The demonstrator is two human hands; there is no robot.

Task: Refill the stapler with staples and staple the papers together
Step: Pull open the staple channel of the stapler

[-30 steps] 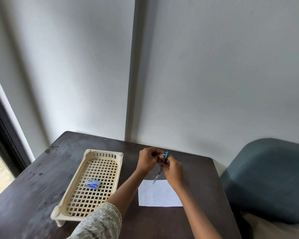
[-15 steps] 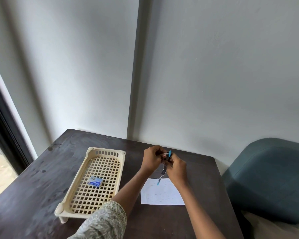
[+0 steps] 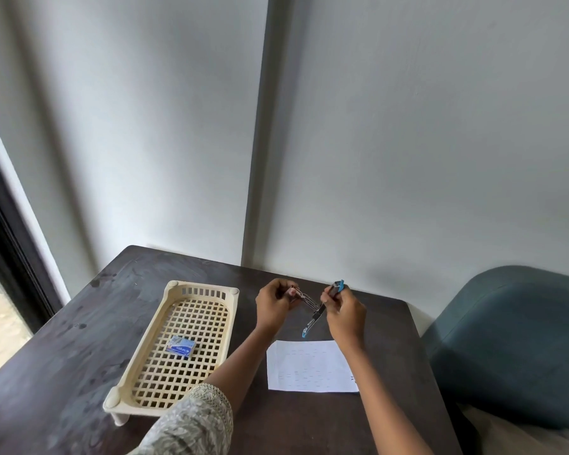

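Observation:
I hold a small blue stapler (image 3: 313, 323) above the dark table, swung open into its parts. My right hand (image 3: 344, 315) grips its blue top end, and the lower blue arm hangs down toward the paper. My left hand (image 3: 271, 305) pinches the end of the metal staple rail (image 3: 304, 298), which is drawn out to the left. The white printed papers (image 3: 309, 366) lie flat on the table just below my hands. A small blue staple box (image 3: 180, 347) rests inside the cream lattice tray (image 3: 138, 366) at the left.
The dark wooden table (image 3: 63, 356) ends at a grey wall behind. A teal upholstered chair (image 3: 513, 339) stands close at the right. A dark window frame (image 3: 10, 257) runs along the left.
My hands have moved apart: the left hand has drawn the metal rail out to the left, away from the stapler body in the right hand. The view has shifted slightly.

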